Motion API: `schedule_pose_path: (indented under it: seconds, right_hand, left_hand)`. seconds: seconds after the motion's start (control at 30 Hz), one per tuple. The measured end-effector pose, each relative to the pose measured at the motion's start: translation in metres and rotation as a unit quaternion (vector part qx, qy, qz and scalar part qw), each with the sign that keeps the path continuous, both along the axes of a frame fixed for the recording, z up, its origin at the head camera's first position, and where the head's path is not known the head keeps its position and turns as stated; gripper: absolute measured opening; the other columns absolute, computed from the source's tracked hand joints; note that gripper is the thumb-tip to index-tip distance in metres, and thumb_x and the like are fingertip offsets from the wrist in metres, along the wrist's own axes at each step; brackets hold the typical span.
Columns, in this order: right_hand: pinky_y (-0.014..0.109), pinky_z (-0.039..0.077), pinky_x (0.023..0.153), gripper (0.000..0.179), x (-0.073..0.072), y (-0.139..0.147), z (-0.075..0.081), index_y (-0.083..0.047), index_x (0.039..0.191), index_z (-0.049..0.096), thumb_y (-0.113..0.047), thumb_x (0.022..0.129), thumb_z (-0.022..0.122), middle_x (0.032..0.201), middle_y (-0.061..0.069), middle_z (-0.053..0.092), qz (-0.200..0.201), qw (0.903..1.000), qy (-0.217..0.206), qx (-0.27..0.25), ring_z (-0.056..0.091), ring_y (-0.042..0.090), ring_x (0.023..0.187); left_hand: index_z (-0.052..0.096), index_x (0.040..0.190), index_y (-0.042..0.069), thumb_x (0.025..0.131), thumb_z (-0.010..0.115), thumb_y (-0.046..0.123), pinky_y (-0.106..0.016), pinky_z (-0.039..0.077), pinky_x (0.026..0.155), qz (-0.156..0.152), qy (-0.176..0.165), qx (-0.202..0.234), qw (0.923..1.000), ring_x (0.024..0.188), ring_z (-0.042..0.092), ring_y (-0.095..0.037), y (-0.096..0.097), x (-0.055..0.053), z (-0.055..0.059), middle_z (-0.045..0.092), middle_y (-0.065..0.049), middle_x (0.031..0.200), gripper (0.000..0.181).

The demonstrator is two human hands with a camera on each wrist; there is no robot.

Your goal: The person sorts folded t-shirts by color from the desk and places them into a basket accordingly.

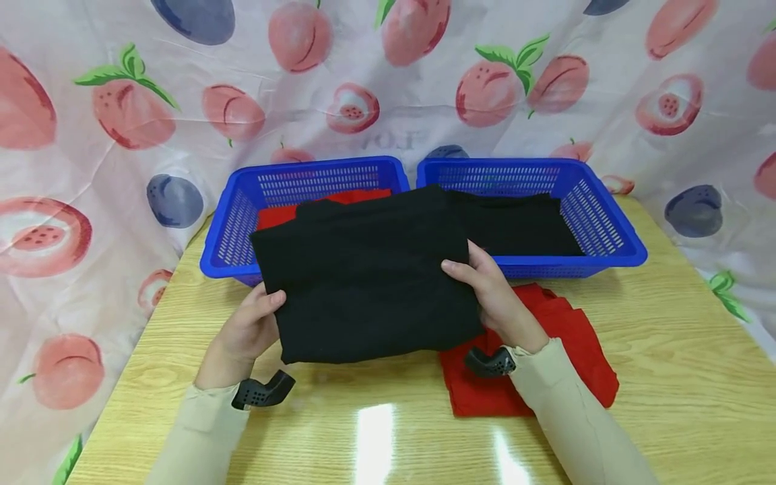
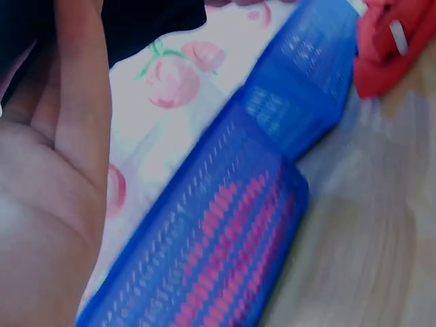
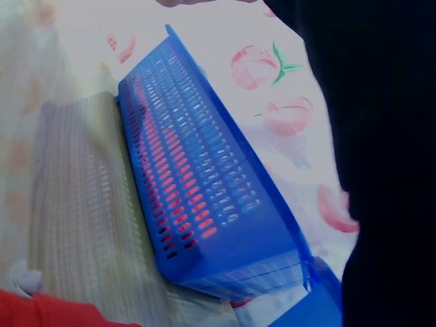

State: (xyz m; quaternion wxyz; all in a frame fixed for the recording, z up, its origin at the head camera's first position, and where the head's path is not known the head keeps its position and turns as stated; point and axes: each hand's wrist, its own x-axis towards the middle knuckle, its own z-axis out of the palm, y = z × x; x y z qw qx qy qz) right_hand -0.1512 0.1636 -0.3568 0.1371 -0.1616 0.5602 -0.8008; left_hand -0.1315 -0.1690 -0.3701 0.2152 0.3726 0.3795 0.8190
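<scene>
A folded black cloth is held up over the table, in front of the two baskets. My left hand pinches its left edge, thumb on the near face. On the right edge my right hand grips it the same way, its other fingers hidden behind the fabric. The left wrist view shows the left palm close up, with dark fabric at the top. In the right wrist view the black cloth fills the right side. Whether it is a garment cannot be told.
The left blue basket contains red cloth; the right blue basket contains black cloth. A folded red cloth pile lies on the wooden table under my right forearm. Behind hangs a fruit-printed curtain.
</scene>
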Motion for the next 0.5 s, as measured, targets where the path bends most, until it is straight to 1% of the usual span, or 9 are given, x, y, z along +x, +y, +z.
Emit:
schedule_pose_path:
  seconds: [0.13,0.23,0.3,0.4,0.5]
  right_hand:
    - [0.036,0.048,0.080,0.031,-0.001,0.004,0.003,-0.007,0.124,0.040,-0.010,0.093,0.045,0.112,0.011,0.056,-0.007,0.9999,-0.006,-0.007,0.060,0.022,0.091]
    - [0.035,0.048,0.081,0.034,-0.001,0.005,0.006,-0.007,0.126,0.039,-0.011,0.093,0.045,0.113,0.011,0.054,-0.018,0.9997,-0.010,-0.014,0.060,0.021,0.092]
    - [0.034,0.047,0.081,0.034,-0.002,0.006,0.008,-0.008,0.126,0.039,-0.013,0.093,0.046,0.113,0.010,0.055,-0.035,0.9992,-0.010,-0.015,0.060,0.021,0.092]
    - [0.032,0.048,0.080,0.033,-0.002,0.011,0.012,-0.008,0.124,0.041,-0.015,0.093,0.046,0.109,0.009,0.055,-0.064,0.9978,-0.008,-0.012,0.059,0.020,0.090]
    - [0.030,0.047,0.080,0.031,-0.001,0.019,0.015,-0.009,0.123,0.041,-0.019,0.093,0.046,0.107,0.008,0.055,-0.087,0.9962,-0.003,0.001,0.058,0.019,0.089]
  left_hand:
    - [0.047,0.121,0.010,0.094,0.042,0.017,-0.027,0.046,0.082,0.012,0.012,-0.001,0.9999,0.099,0.055,-0.014,0.010,-0.001,0.009,0.057,-0.003,0.113,0.028]
    - [0.046,0.123,0.011,0.094,0.044,0.019,-0.027,0.046,0.082,0.034,0.030,-0.015,0.9989,0.100,0.055,-0.013,0.014,-0.003,0.021,0.056,-0.001,0.115,0.030]
    - [0.046,0.123,0.012,0.094,0.044,0.020,-0.027,0.045,0.084,0.051,0.050,-0.037,0.9968,0.102,0.054,-0.013,0.017,-0.005,0.032,0.055,0.000,0.116,0.031]
    - [0.046,0.124,0.010,0.094,0.041,0.020,-0.031,0.044,0.086,0.079,0.081,-0.086,0.9899,0.104,0.052,-0.015,0.024,-0.008,0.048,0.054,-0.002,0.118,0.032]
    - [0.046,0.124,0.008,0.094,0.041,0.018,-0.034,0.044,0.086,0.110,0.092,-0.138,0.9800,0.105,0.051,-0.019,0.033,-0.010,0.061,0.053,-0.005,0.117,0.032]
